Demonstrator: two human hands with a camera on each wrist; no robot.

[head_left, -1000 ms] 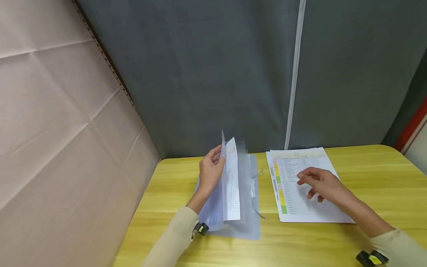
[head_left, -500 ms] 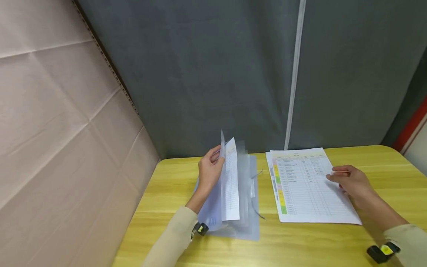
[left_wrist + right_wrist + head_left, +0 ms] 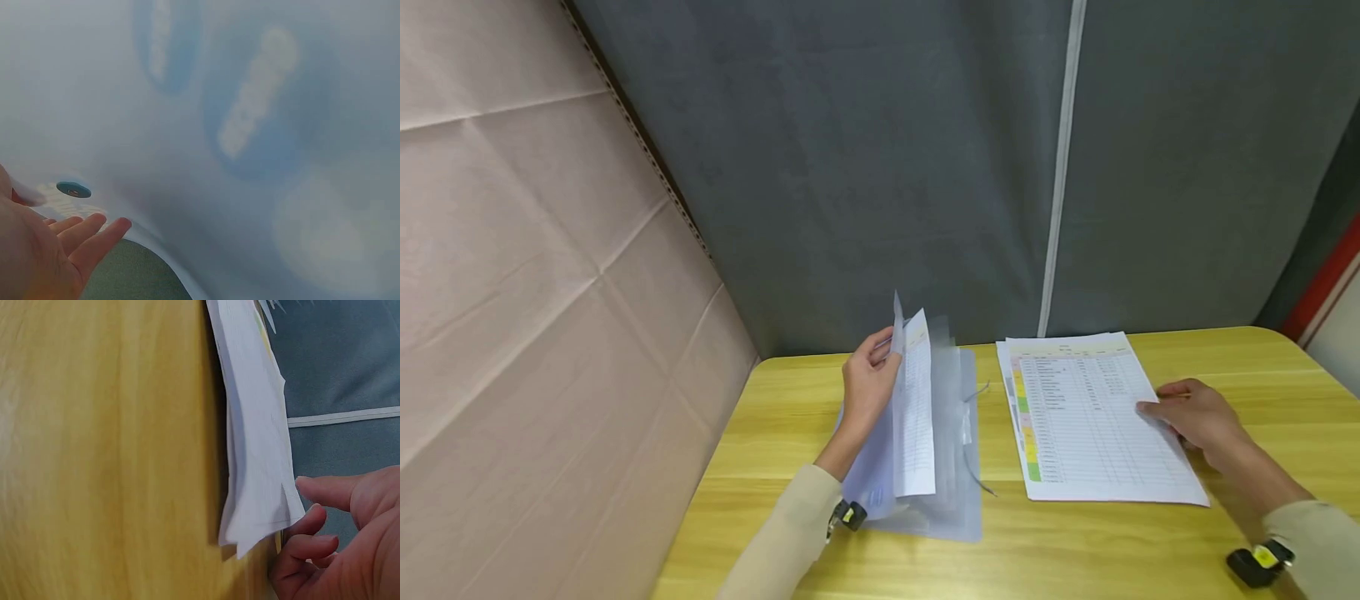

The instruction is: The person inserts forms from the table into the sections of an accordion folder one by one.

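Note:
A translucent blue plastic folder (image 3: 955,508) lies open on the yellow table (image 3: 775,433). My left hand (image 3: 883,346) pinches the top edge of its raised leaf, holding it upright with a printed sheet (image 3: 916,417) inside. In the left wrist view the blurred folder plastic (image 3: 250,125) fills the frame above my fingers (image 3: 94,228). To the right lies a stack of printed papers (image 3: 1078,417) with coloured cells down its left side. My right hand (image 3: 1150,408) grips the stack's right edge. The right wrist view shows its fingers (image 3: 309,522) curled under the lifted paper edge (image 3: 256,456).
A cardboard wall (image 3: 550,292) borders the table on the left. A grey curtain (image 3: 887,167) with a pale vertical strip (image 3: 1060,167) hangs behind it. Bare tabletop lies in front of the folder and the papers. Each sleeve carries a black and yellow wrist device (image 3: 848,515).
My right hand slid from the middle of the paper stack to its right edge and took hold there. The left hand and the raised folder leaf stayed put.

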